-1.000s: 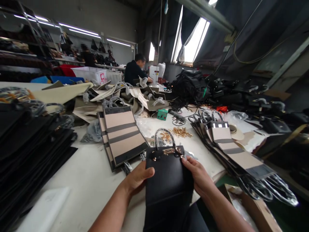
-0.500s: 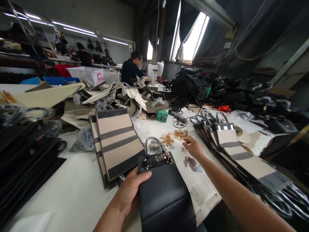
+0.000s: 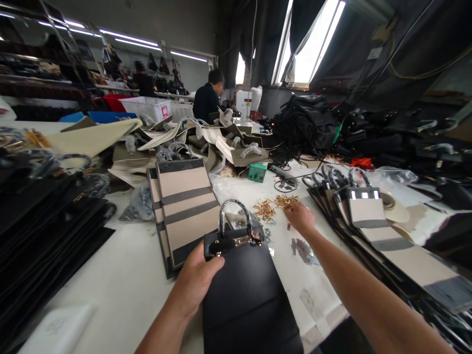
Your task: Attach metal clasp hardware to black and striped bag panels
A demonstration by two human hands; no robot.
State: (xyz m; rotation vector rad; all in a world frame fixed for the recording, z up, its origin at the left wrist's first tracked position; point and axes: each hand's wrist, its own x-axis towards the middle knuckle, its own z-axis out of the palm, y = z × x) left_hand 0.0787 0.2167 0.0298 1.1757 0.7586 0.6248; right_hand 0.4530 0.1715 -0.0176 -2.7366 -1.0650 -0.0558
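Note:
My left hand (image 3: 199,275) grips the upper left edge of a black bag panel (image 3: 247,300), thumb on its front. The panel carries a plastic-wrapped handle (image 3: 234,202) and a gold-coloured clasp (image 3: 242,241). Farther right, my right hand (image 3: 300,217) reaches to a small heap of gold-coloured metal pieces (image 3: 285,200); its fingertips are at the heap, and whether they pinch a piece is too small to tell. A second gold heap (image 3: 264,210) lies just left of it, and flat grey metal plates (image 3: 304,251) lie nearer me.
Black panels (image 3: 55,246) are stacked at left, beige-lined panels (image 3: 190,201) behind my left hand, and more (image 3: 368,211) at right. A green box (image 3: 257,172) with a cable sits beyond the heaps. A person (image 3: 207,101) sits farther back.
The view has shifted, so most things appear farther right. My right hand has come to the gold heap, its fingers now among the pieces. The panel in my left hand stands a little more upright.

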